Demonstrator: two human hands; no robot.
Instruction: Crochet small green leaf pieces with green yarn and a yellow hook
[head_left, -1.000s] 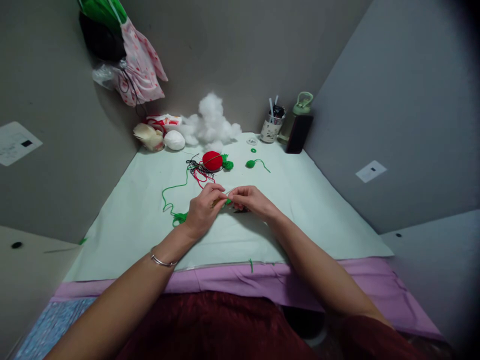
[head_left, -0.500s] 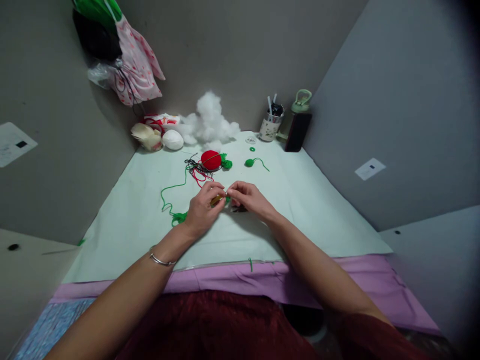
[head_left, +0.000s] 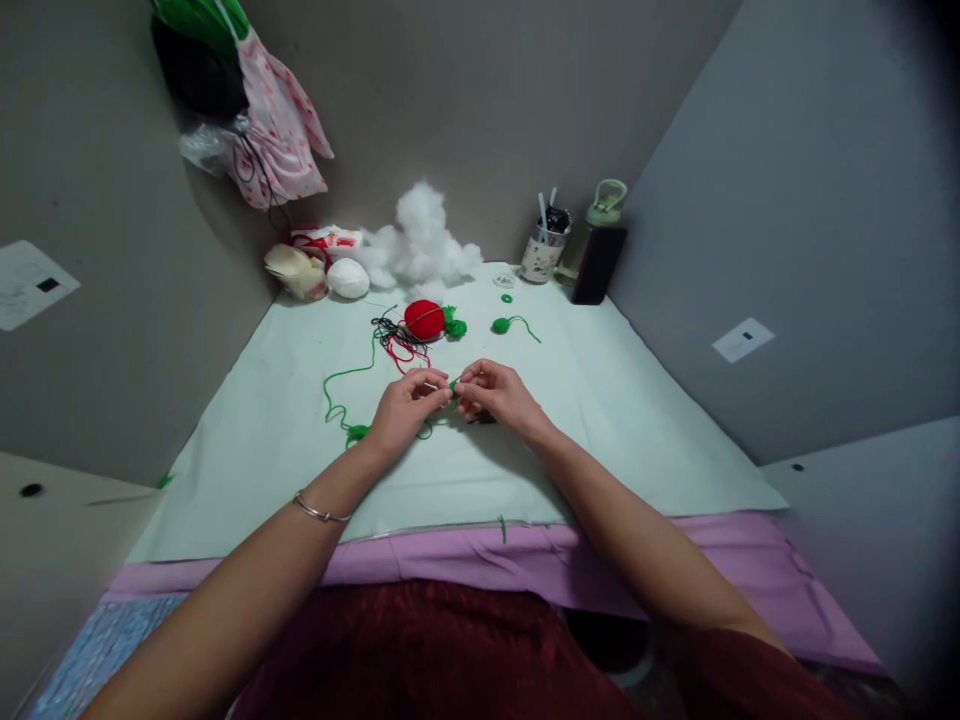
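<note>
Between my two hands is a small green yarn piece (head_left: pixel 453 386), mostly covered by fingers. My left hand (head_left: pixel 409 408) pinches it from the left with thumb and fingertips. From the other side my right hand (head_left: pixel 501 396) closes its thumb and index finger on the same piece. A loose bundle of green yarn (head_left: pixel 357 434) lies beside my left wrist, and its strand winds up the mat. Beneath the right hand a small dark object (head_left: pixel 482 419) shows; its kind is unclear. Whether a hook is still in either hand is hidden.
Beyond the hands sit a red yarn ball (head_left: pixel 424 319), tangled black yarn (head_left: pixel 386 332) and a small green ball with a tail (head_left: pixel 501 325). White stuffing (head_left: pixel 424 240), a pen cup (head_left: pixel 543 252), a bottle (head_left: pixel 606 205) and a phone (head_left: pixel 600 265) stand along the back wall.
The gold-coloured tool seen in my left hand before no longer shows. My left fingers have straightened somewhat, and a green yarn loop now shows beneath that hand.
</note>
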